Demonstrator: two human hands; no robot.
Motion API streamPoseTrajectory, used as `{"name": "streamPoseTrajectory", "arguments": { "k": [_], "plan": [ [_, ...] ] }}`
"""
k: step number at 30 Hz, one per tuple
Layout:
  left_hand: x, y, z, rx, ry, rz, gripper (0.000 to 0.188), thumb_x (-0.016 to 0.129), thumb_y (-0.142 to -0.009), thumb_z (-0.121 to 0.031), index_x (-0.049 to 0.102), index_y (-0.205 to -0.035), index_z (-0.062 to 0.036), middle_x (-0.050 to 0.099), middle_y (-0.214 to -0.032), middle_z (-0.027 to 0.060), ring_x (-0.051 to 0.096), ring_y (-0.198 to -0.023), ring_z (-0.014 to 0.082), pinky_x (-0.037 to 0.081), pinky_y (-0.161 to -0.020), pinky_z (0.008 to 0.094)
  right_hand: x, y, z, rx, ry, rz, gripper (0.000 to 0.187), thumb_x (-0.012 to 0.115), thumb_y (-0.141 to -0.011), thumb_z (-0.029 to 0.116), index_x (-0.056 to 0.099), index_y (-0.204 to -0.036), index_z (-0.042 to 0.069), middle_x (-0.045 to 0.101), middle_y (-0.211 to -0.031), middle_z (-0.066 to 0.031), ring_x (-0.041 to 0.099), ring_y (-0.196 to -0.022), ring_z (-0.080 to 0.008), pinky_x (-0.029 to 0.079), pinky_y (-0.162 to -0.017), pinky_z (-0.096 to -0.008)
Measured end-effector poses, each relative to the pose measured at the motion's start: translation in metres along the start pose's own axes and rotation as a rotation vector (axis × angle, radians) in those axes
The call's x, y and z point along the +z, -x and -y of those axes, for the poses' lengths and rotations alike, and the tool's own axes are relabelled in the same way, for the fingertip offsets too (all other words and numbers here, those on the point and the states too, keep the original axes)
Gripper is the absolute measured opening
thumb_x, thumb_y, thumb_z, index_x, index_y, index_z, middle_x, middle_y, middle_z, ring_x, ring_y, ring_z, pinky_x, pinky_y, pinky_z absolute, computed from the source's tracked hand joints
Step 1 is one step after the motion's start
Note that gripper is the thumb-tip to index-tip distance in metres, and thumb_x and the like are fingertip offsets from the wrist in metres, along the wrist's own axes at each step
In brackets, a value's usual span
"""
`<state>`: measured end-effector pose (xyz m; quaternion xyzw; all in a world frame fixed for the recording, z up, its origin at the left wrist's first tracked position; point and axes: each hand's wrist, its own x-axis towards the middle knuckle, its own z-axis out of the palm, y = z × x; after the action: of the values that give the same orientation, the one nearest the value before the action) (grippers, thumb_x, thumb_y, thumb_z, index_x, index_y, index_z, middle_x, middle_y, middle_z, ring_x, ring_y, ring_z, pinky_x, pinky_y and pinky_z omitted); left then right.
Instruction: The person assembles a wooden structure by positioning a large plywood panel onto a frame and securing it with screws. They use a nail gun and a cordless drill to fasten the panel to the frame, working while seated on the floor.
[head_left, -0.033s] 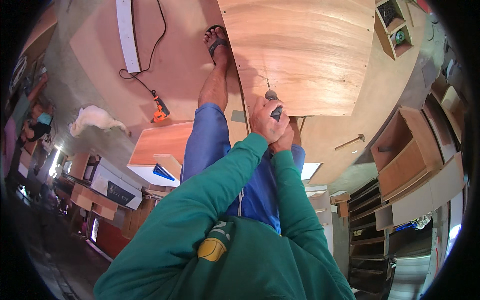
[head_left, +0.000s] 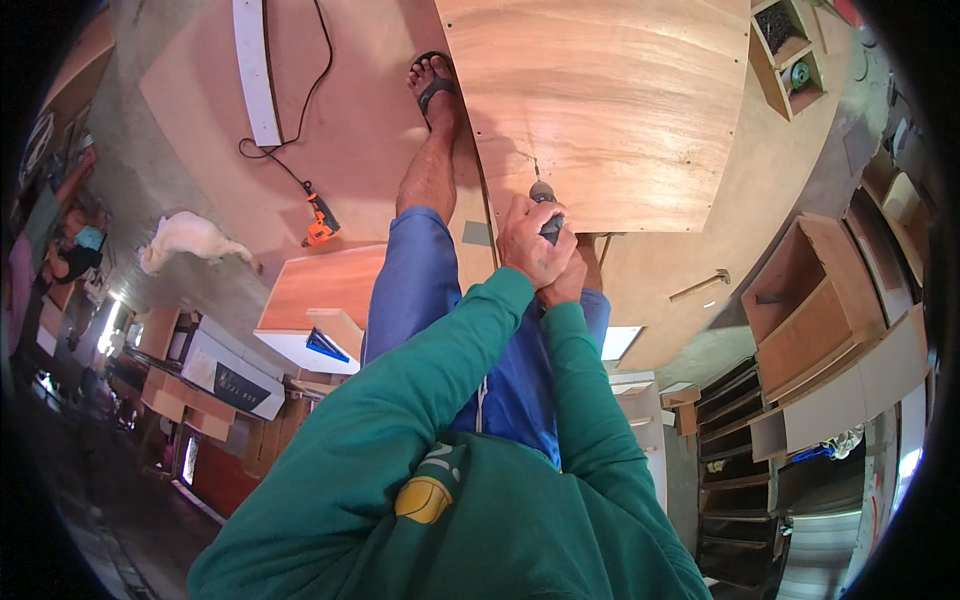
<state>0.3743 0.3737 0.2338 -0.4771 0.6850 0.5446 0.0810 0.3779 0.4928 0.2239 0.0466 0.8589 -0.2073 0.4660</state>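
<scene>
A dark power drill [head_left: 550, 229] is held in both hands, its chuck facing away from me. Its thin bit points at the near part of a plywood panel [head_left: 620, 100]; I cannot tell whether the tip touches the wood. My left hand [head_left: 535, 243] is closed round the drill body behind the chuck. Just below and to the right, my right hand [head_left: 567, 278] is closed on the drill's rear or handle, which the fingers mostly hide. Small dark dots run along the panel's edges.
An orange corded drill [head_left: 321, 220] lies at left near a white-faced strip [head_left: 256, 75]. A hammer [head_left: 700, 285] rests at right. A divided wooden box [head_left: 790, 60] holds dark fasteners. A white animal [head_left: 195, 240] lies on the floor; cabinets [head_left: 815, 290] stand right, people far left.
</scene>
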Motion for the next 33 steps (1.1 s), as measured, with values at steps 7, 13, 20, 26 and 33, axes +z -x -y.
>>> {"name": "streamPoseTrajectory", "arguments": {
  "k": [7, 13, 20, 26, 33],
  "plan": [
    [-0.002, -0.01, 0.015, 0.095, 0.006, -0.008, 0.022, 0.08, -0.078, -0.023, 0.078, -0.099, -0.0156, 0.059, -0.098, 0.0115, 0.066, -0.09, 0.0344, 0.056, -0.078, 0.0473, 0.015, -0.004, 0.005, 0.122, -0.239, -0.026, 0.039, 0.077, -0.099, 0.029, 0.072, -0.132, 0.009, 0.081, -0.111, -0.0146, 0.076, -0.098, -0.0229, 0.06, -0.084, -0.0376],
    [-0.002, -0.008, 0.013, 0.14, -0.022, -0.015, 0.022, 0.079, -0.083, -0.022, 0.082, -0.103, -0.0152, 0.062, -0.094, 0.0127, 0.066, -0.087, 0.0306, 0.057, -0.076, 0.0421, 0.008, -0.003, 0.007, 0.044, -0.029, -0.012, 0.034, 0.074, -0.102, 0.028, 0.073, -0.129, 0.008, 0.081, -0.112, -0.0129, 0.074, -0.099, -0.0192, 0.059, -0.084, -0.0368],
    [-0.005, -0.008, 0.011, 0.077, -0.047, -0.006, 0.023, 0.078, -0.082, -0.023, 0.083, -0.103, -0.0184, 0.062, -0.098, 0.0122, 0.067, -0.087, 0.0308, 0.058, -0.077, 0.0434, 0.011, -0.005, 0.009, 0.041, -0.047, -0.027, 0.038, 0.076, -0.1, 0.03, 0.072, -0.131, 0.008, 0.08, -0.111, -0.0174, 0.076, -0.1, -0.0246, 0.06, -0.085, -0.0391],
    [-0.007, -0.012, 0.008, 0.053, -0.068, 0.012, 0.022, 0.078, -0.082, -0.023, 0.083, -0.103, -0.019, 0.062, -0.099, 0.0117, 0.068, -0.088, 0.0319, 0.059, -0.078, 0.0445, 0.006, -0.002, 0.018, 0.061, -0.083, -0.024, 0.04, 0.079, -0.097, 0.03, 0.072, -0.13, 0.011, 0.08, -0.113, -0.0179, 0.077, -0.101, -0.0278, 0.06, -0.086, -0.0408],
    [-0.008, -0.014, 0.009, 0.036, -0.065, 0.021, 0.021, 0.079, -0.082, -0.023, 0.082, -0.102, -0.0187, 0.062, -0.099, 0.0115, 0.068, -0.089, 0.0315, 0.058, -0.079, 0.0445, 0.006, -0.005, 0.02, 0.069, 0.009, -0.003, 0.042, 0.079, -0.095, 0.035, 0.071, -0.131, 0.015, 0.08, -0.113, -0.0198, 0.078, -0.103, -0.035, 0.06, -0.086, -0.0442]
  ]
}}
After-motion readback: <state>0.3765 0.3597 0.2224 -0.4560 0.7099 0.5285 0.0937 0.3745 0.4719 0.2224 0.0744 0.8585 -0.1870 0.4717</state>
